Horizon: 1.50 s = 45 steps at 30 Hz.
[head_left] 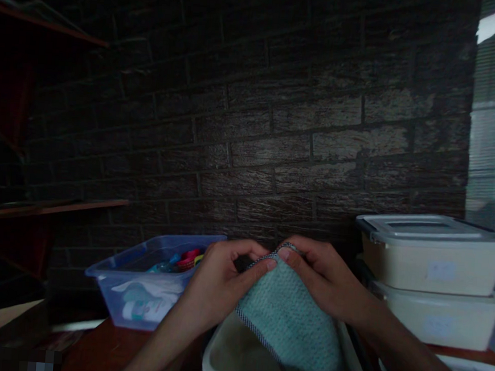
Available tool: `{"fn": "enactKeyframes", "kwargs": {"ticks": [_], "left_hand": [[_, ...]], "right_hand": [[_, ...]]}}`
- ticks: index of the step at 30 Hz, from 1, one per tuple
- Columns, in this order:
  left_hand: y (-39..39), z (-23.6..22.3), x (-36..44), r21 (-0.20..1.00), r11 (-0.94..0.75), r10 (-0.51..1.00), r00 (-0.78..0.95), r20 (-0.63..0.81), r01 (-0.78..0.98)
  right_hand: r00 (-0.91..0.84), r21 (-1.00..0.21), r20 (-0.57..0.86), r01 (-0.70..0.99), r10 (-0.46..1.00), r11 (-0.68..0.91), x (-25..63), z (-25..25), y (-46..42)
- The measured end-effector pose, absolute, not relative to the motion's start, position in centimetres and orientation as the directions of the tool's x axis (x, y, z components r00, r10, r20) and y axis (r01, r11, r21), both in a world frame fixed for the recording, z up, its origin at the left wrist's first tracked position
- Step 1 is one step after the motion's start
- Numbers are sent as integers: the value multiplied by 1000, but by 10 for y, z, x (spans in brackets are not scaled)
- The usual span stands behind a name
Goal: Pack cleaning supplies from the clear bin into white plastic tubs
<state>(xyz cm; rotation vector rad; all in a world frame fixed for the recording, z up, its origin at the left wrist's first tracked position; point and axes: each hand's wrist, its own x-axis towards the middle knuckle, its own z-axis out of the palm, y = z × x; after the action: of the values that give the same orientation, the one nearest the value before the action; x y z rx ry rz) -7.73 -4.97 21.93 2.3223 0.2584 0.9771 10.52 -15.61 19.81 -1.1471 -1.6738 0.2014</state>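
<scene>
A dark brown, rough-faced brick wall [256,123] stands in dim light, its courses faintly glossy. Left of the wall are thin reddish-brown wooden shelves [74,208]; right of it, a pale grey, finely striped panel [491,164] with a bright white glare [494,28]; below it, a reddish-brown tabletop [93,350].

Storage corner: brick wall [252,123], shelves [78,207], stacked lidded bins [404,267].
</scene>
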Motion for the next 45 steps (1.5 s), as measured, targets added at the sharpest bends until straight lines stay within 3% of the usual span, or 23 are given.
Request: {"fn": "enactKeyframes", "kwargs": {"ticks": [7, 15, 19, 23, 27, 30, 33, 38, 41, 45], "left_hand": [[-36, 227, -79, 577, -816, 431, 643, 633, -21], [-40, 218, -68, 627, -767, 372, 701, 608, -136], [-37, 221, -68, 621, -772, 429, 610, 666, -134], [-25, 231, -78, 562, -822, 477, 426, 768, -93], [-3, 235, -85, 555, -830, 518, 285, 806, -59], [15, 234, -85, 569, -819, 543, 219, 811, -76], [33, 231, -82, 606, -786, 585, 174, 792, -119], [60, 224, -74, 704, -662, 686, 170, 707, -256], [70, 221, -70, 746, -594, 730, 187, 657, -303], [77, 220, -70, 794, -520, 776, 214, 593, -315]], "right_hand": [[-3, -679, 592, 537, 806, 501, 121, 191, -146], [-104, -521, 639, 671, 762, 527, 110, 195, -151], [-80, -665, 549, 561, 832, 493, 110, 190, -147], [-217, -847, 340, 351, 915, 398, 126, 182, -143], [-268, -897, 237, 310, 934, 316, 151, 180, -145], [-202, -906, 271, 276, 941, 320, 167, 183, -149], [-43, -883, 391, 265, 919, 388, 175, 190, -151], [261, -805, 593, 223, 762, 550, 168, 198, -148], [358, -791, 607, 191, 710, 581, 160, 200, -147], [317, -820, 562, 95, 764, 564, 158, 206, -153]]}}
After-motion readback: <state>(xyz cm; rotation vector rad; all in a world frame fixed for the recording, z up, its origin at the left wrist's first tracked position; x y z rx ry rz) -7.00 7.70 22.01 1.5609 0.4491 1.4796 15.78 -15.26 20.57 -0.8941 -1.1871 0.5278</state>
